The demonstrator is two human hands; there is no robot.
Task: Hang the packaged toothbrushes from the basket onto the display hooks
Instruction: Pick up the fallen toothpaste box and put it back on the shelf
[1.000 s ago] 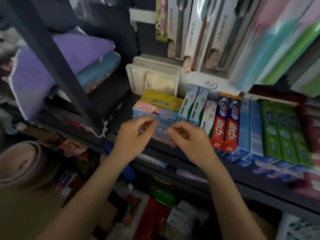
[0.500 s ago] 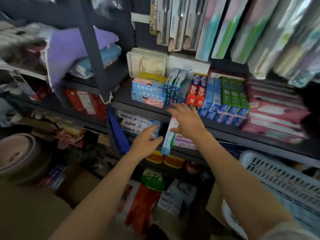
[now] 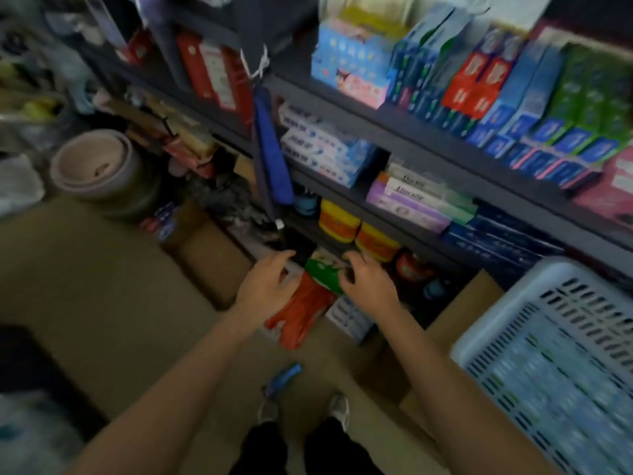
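My head is tilted down toward the floor and the lower shelves. The pale slotted basket (image 3: pixel 534 341) stands at the right, and blurred packaged toothbrushes (image 3: pixel 561 382) show through its slots. A small blue packet (image 3: pixel 283 378) lies on the floor by my shoes; what it is I cannot tell. My left hand (image 3: pixel 269 286) and my right hand (image 3: pixel 367 284) hang low in front of the bottom shelf, fingers loosely curled, with nothing visible in either. The display hooks are out of view.
A green-and-orange pack of rubber gloves (image 3: pixel 308 296) sits between my hands, at floor level. Dark shelves (image 3: pixel 394 128) hold toothpaste boxes (image 3: pixel 486 87) and orange-lidded jars (image 3: pixel 339 221). A pink basin (image 3: pixel 92 164) and cardboard boxes (image 3: pixel 212 255) stand on the floor at left.
The view swung down from the hanging toothbrushes to the floor. Both hands dropped from the toothpaste shelf to the bottom shelf. The pack by my right hand half a second ago is gone from it.
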